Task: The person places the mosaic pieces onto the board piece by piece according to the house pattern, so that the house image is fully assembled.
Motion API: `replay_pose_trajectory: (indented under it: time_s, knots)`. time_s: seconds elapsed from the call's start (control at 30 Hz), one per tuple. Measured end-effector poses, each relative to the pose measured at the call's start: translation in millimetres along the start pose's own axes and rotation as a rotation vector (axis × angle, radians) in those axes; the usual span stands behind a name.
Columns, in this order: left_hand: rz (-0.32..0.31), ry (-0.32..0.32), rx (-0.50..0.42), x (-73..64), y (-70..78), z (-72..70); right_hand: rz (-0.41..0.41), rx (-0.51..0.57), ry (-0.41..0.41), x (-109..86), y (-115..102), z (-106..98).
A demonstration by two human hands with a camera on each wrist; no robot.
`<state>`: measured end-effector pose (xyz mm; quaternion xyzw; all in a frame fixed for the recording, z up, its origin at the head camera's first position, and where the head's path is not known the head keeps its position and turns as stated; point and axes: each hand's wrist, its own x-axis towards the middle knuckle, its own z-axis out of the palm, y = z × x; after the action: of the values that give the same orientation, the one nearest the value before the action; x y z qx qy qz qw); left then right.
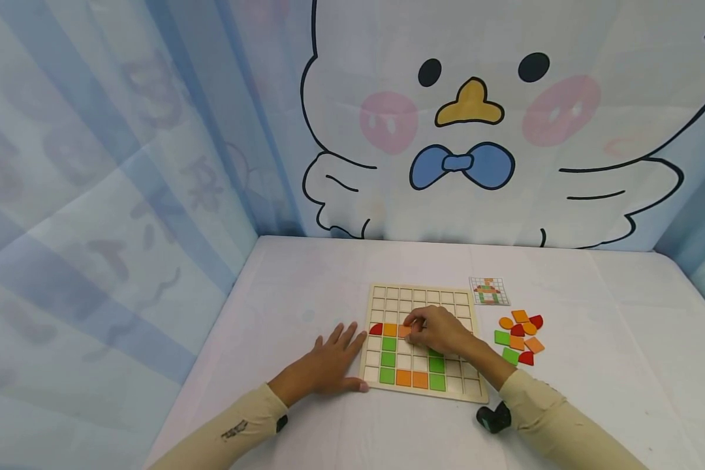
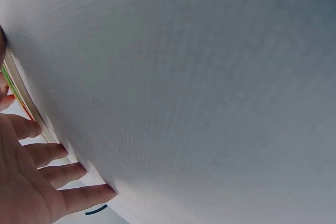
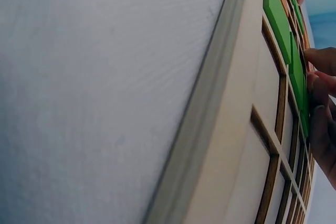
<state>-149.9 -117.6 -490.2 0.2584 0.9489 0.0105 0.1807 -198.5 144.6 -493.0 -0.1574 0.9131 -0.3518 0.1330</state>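
Note:
A wooden grid board (image 1: 461, 388) lies on the table with colored tiles in some of its cells. My right hand (image 1: 437, 329) is over the middle of the board, thumb and fingertips pinching an orange square tile (image 1: 405, 331) in the row that starts with a red quarter-round tile (image 1: 376, 329) and another orange square (image 1: 390, 329). Below that row run two columns of green squares (image 1: 388, 360), joined at the bottom by orange squares (image 1: 412, 378). My left hand (image 1: 329, 362) lies with fingers spread, fingertips and thumb at the board's left edge.
Right of the board is a loose pile of orange, red and green tiles (image 1: 517, 342). A small pattern card (image 1: 489, 291) lies by the board's top right corner. A black object (image 1: 493, 418) sits under my right forearm. A printed curtain (image 1: 464, 215) stands behind the table.

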Motion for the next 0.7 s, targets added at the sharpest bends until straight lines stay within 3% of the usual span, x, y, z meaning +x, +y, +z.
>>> replay_pose_trajectory:
  time_s: [0.37,0.57,0.7]
  knots:
    - [0.005,0.010,0.001,-0.8,0.7,-0.6,0.001,-0.031,0.035,-3.1,-2,-5]
    - [0.010,0.018,-0.005,-1.4,0.7,-1.3,-0.047,-0.031,0.061,-13.7,9,-20]
    - [0.011,0.014,-0.003,-1.2,0.6,-1.2,-0.036,-0.013,0.069,-27.3,23,-38]
